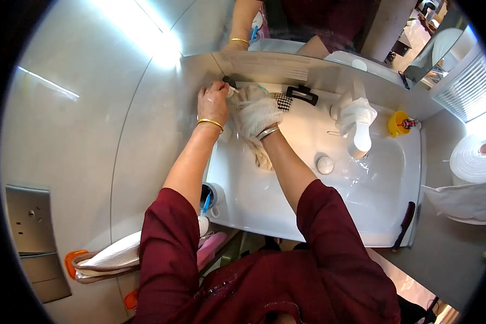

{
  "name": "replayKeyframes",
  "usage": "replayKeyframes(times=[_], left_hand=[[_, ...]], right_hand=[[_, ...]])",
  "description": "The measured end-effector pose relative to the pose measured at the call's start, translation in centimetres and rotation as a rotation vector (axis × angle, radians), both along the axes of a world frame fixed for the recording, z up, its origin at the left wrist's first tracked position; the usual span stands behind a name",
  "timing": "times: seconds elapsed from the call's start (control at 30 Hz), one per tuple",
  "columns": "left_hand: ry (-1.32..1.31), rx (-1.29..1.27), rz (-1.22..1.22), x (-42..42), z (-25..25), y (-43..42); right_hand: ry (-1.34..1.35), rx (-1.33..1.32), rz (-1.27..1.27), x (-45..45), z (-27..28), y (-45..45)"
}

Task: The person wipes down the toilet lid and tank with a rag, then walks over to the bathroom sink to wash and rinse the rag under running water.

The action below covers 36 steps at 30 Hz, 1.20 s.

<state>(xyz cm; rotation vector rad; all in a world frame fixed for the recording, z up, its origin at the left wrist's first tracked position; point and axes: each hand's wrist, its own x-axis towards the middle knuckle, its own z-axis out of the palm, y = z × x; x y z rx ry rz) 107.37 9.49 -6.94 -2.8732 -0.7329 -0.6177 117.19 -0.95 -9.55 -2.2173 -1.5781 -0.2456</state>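
My left hand [213,103], with a gold bracelet at the wrist, is at the back left corner of the white sink [237,210]. Its fingers are bent closed around a small item by a dark round cap [229,81]; the item is mostly hidden. Close beside it, my right hand [257,115] is wrapped in a wet white cloth [259,116], which covers its fingers. A loose end of the cloth hangs down over the basin's left side. Just right of the cloth are a black-and-white checked item [282,101] and a black hair claw clip [302,95] on the back ledge.
A white faucet [360,135] stands right of centre, near a round drain plug [324,164]. On the right are a yellow cup [398,124], a dark comb [404,225] and a paper roll [472,157]. A mug [215,198] with a blue-handled brush stands at the left edge.
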Motion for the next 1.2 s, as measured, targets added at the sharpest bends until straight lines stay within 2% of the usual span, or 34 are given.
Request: replayKeyframes(times=[0.07,0.17,0.27,0.3,0.33,0.47,0.53,0.6,0.67,0.73,0.77,0.8,0.9,0.93,1.0,1.03,1.07,1.1,1.13,1.17,1.2], left_hand=[[-0.007,-0.009,0.042,0.1,-0.5,-0.4],[0.157,-0.058,0.18,0.6,-0.3,-1.0],[0.408,-0.065,0.241,1.7,3.2,-1.0],[0.467,-0.062,0.249,1.9,3.8,-1.1],[0.404,-0.07,0.249,1.9,4.1,-1.4],[-0.089,0.193,0.064,2.2,3.9,-2.6],[-0.321,-0.26,0.005,1.9,5.1,-7.0],[-0.538,-0.826,0.027,0.4,2.9,-10.9],[-0.837,-1.349,0.259,-1.2,-2.7,-14.5],[-0.741,-1.68,0.8,-2.1,-5.1,-18.6],[-0.775,-1.96,0.955,-1.8,-4.9,-20.7],[-0.801,-2.236,1.117,-1.6,-4.7,-22.2],[-0.85,-2.785,0.305,-1.8,-10.8,-23.9],[-0.836,-2.671,0.325,-1.4,-12.2,-24.2],[-0.807,-2.446,0.374,-0.2,-14.9,-24.0],[-0.792,-2.334,0.393,0.2,-16.1,-23.9],[-0.726,-2.218,0.408,0.3,-17.1,-23.5],[-0.594,-2.214,0.508,0.3,-16.8,-23.5],[-0.459,-2.202,0.607,0.3,-16.0,-23.7],[-0.32,-2.181,0.699,0.3,-15.6,-23.8],[-0.335,-2.267,0.687,-0.1,-16.4,-23.9]], right_hand=[[0.275,0.05,-0.075,0.0,0.2,-0.3],[-0.057,0.185,0.032,0.2,-1.0,0.1],[0.231,0.097,-0.034,0.0,0.0,-0.1],[0.206,0.114,0.009,-0.1,-0.3,-0.7],[0.181,0.131,0.05,0.0,-0.7,-1.5],[0.032,0.019,0.063,-0.7,2.3,-8.1],[0.587,0.137,0.014,-1.0,2.0,-11.4],[0.777,0.143,0.019,-1.0,0.4,-14.6],[0.62,0.057,0.067,-0.2,-1.2,-16.9],[0.516,0.021,0.018,-0.1,-1.5,-19.1],[0.477,0.011,-0.028,-0.2,-1.5,-20.3],[0.36,0.241,0.026,-0.4,-3.3,-21.4],[0.41,0.194,0.01,-0.1,-4.0,-23.2],[0.33,-0.063,-0.028,0.8,-4.6,-23.7],[0.143,0.153,0.093,3.7,-13.4,-27.4],[0.085,0.047,0.051,5.7,-17.8,-30.6],[0.383,-0.021,-0.092,7.6,-19.0,-33.5],[0.653,-0.06,-0.272,9.6,-20.2,-36.4],[1.079,-0.001,-0.615,12.7,-25.9,-38.7],[0.798,-0.18,-0.881,14.6,-29.6,-40.8],[1.267,0.013,-1.053,13.9,-24.5,-41.4]])
